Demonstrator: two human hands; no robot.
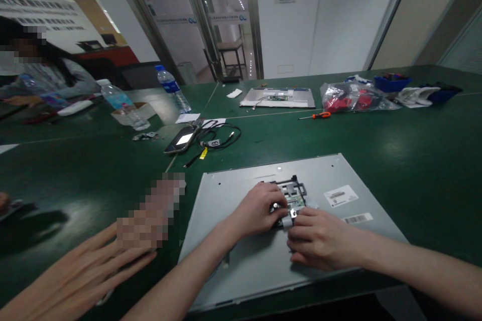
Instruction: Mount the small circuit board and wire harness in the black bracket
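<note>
A large grey flat display panel (pixel 241 190) lies back side up on the green table in front of me. Near its middle sits a small green circuit board (pixel 296 201) in a dark metal frame (pixel 294 180). My left hand (pixel 261 205) has its fingers curled round the frame's left edge. At the near right corner of the board, my right hand (pixel 320 238) is closed, fingertips together beside a pale flat cable (pixel 287 222). Whatever is between the right fingertips is hidden. Two white labels, one a barcode label (pixel 341 195), are stuck right of the frame.
Another person's hand (pixel 113 256) reaches in from the left beside the panel. Beyond lie a phone (pixel 181 139), a black cable (pixel 220 135), water bottles (pixel 173 88), an orange screwdriver (pixel 315 116), a second panel (pixel 276 98) and a plastic bag (pixel 354 98). A person (pixel 56 70) sits far left.
</note>
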